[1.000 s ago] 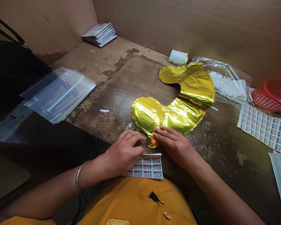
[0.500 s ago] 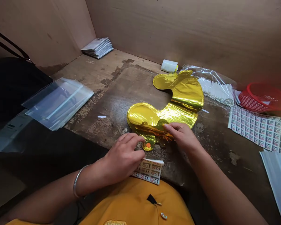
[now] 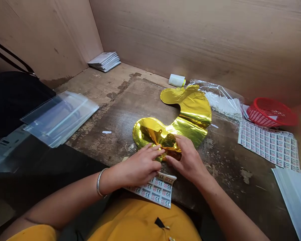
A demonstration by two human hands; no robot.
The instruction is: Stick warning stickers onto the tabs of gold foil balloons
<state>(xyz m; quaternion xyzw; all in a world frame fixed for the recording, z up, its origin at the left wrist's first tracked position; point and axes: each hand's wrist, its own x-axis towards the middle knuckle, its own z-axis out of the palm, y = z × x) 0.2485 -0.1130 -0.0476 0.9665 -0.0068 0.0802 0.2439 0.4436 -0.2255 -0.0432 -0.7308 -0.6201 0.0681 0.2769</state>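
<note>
A flat gold foil balloon (image 3: 190,124), curved and creased, lies on the worn table in front of me. My left hand (image 3: 144,165) has its fingertips at the crumpled near end of the foil, seemingly pinching it; the exact contact is hidden. Under that hand rests a sheet of CE labels (image 3: 157,190), its right corner curled up. Around the same crumpled end, from the right, my right hand (image 3: 188,159) has thumb and fingers closed on a fold. The orange spot on the foil is covered.
Clear plastic sleeves (image 3: 65,115) lie left, with a stack of papers (image 3: 104,62) behind. At the right are a bag of white sticks (image 3: 224,103), a red basket (image 3: 261,113), another label sheet (image 3: 268,144) and more sleeves (image 3: 291,197). A small white roll (image 3: 177,80) sits near the back wall.
Both hands have come closer together over the near end of the foil balloon. Its near end is folded up more, and the orange spot has gone out of sight.
</note>
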